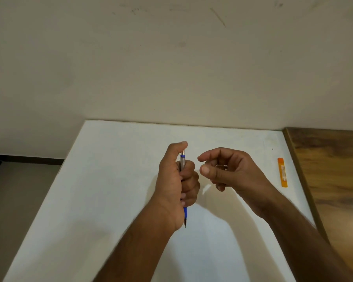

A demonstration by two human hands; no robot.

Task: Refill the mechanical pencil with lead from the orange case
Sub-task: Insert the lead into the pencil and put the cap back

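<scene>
**Surroundings**

A white, flat rectangular bench sits against a plain cream wall marked with faint scuffs. To its right lies a brown wood-grain surface. At far left, grey floor meets a dark skirting strip.

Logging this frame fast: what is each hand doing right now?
Left hand: fingers curled round the mechanical pencil, held upright, tip down.
Right hand: fingers loosely curled beside the pencil top; cannot tell if it pinches anything.
</scene>
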